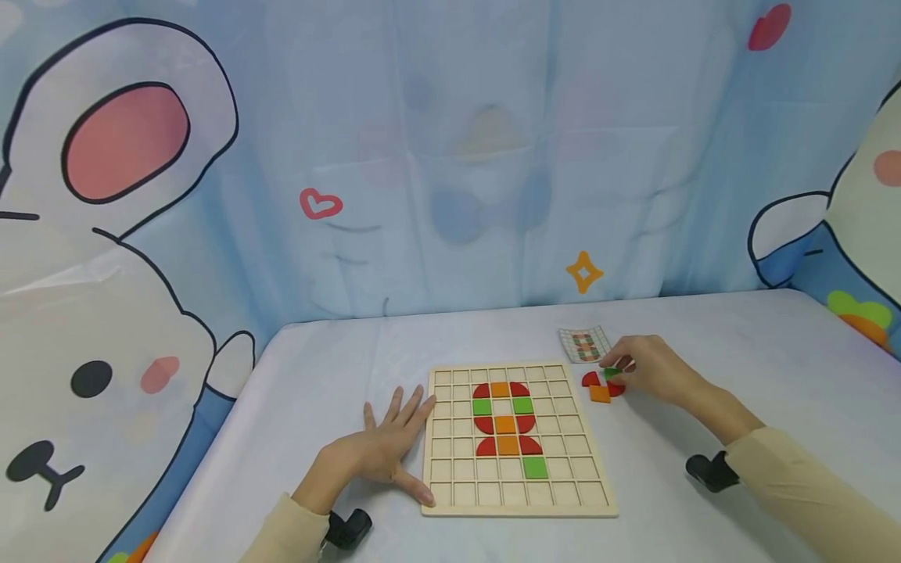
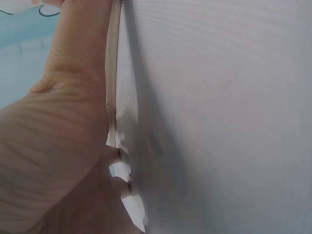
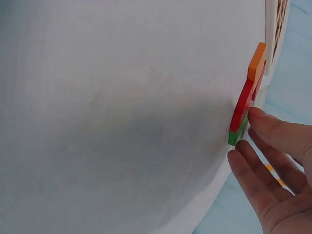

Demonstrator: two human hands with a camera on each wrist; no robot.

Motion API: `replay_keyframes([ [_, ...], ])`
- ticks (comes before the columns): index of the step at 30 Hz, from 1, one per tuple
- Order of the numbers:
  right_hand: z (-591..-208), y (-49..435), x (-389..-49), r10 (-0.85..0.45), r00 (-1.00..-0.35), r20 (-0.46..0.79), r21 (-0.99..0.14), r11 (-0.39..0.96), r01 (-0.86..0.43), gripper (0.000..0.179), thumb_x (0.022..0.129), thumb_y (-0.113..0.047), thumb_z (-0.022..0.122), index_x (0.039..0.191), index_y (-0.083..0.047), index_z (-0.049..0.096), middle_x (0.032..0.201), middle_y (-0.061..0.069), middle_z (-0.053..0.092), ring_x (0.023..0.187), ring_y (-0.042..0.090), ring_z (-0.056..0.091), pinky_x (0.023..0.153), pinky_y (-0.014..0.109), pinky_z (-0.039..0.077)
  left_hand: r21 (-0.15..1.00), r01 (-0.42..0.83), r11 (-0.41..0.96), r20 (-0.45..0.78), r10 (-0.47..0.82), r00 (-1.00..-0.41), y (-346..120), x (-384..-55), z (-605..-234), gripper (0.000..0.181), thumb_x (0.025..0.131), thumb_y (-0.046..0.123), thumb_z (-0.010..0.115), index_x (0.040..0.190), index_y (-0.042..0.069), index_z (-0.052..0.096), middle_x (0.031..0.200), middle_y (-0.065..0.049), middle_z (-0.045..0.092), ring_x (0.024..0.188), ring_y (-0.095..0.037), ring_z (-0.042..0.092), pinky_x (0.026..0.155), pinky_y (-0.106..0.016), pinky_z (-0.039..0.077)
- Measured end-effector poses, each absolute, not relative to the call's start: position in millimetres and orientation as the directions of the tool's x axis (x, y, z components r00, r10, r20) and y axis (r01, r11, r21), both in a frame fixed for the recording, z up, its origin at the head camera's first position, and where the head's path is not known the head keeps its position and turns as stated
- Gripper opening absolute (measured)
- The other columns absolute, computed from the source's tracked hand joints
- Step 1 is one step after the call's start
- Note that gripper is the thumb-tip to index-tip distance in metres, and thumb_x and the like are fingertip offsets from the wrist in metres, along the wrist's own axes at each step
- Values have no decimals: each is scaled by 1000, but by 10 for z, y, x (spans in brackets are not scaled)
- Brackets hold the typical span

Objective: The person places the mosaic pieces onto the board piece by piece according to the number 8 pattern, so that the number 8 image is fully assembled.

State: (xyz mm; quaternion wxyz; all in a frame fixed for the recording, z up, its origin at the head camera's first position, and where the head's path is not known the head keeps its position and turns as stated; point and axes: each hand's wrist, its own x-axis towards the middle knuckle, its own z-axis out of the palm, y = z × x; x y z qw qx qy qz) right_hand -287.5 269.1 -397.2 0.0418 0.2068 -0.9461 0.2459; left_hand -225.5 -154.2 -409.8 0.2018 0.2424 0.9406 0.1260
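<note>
A wooden grid board [image 1: 521,511] lies flat in the middle of the table, with red, orange and green tiles in its cells. Spread wide, my left hand [image 1: 376,453] rests at the board's left edge, thumb near the lower corner. In the left wrist view the palm and thumb [image 2: 80,48] lie along the board's side [image 2: 113,73]. Right of the board, my right hand [image 1: 647,366] pinches a green tile [image 1: 611,374] between thumb and fingers. Around it lie red tiles [image 1: 590,379] and an orange tile [image 1: 600,394], seen edge-on in the right wrist view.
A pattern card [image 1: 577,346] showing a small coloured grid lies beyond the board's far right corner. The white-covered table [image 1: 352,352] ends at a blue cartoon curtain [image 1: 450,234]. Dark wrist cameras sit under both cuffs.
</note>
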Motion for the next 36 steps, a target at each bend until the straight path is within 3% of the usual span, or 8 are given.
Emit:
replay_keyframes([
  [7,-3958,2672,-2917,-331,-935,127,-490,799,-349,17,82,11,80,98,11,76,87,12,74,81,28,67,72,41,60,324,406,854,-322,503,-802,-1534,-2246,-4083,136,77,54,90,169,13,-1,175,-14,-10,159,-40,-16,114,-80,-6],
  [13,-3960,2640,-2953,-295,-954,59,-491,823,-286,23,81,7,85,103,9,78,92,13,75,83,27,67,78,43,61,315,396,863,-330,491,-806,-1526,-2223,-4076,136,76,53,90,169,13,-1,175,-14,-10,159,-40,-15,115,-80,-5],
  [21,-3917,2622,-2972,-305,-952,-11,-489,832,-261,23,84,6,83,106,8,78,94,13,71,84,25,62,76,38,60,304,398,865,-331,488,-808,-1516,-2221,-4069,137,76,55,90,169,13,-1,175,-13,-10,159,-39,-15,115,-80,-5],
  [30,-3907,2619,-2967,-266,-963,-42,-510,835,-209,27,86,5,82,110,13,73,100,21,74,90,31,67,86,47,60,311,400,862,-326,492,-807,-1527,-2237,-4086,137,76,55,89,169,14,-2,175,-13,-11,159,-39,-16,115,-79,-6],
  [36,-3930,2648,-2986,-227,-972,-64,-515,841,-163,29,86,2,83,111,13,73,98,19,73,88,29,65,83,44,60,314,406,858,-314,497,-809,-1532,-2228,-4091,137,75,54,90,169,14,-1,175,-15,-10,159,-40,-16,115,-80,-6],
])
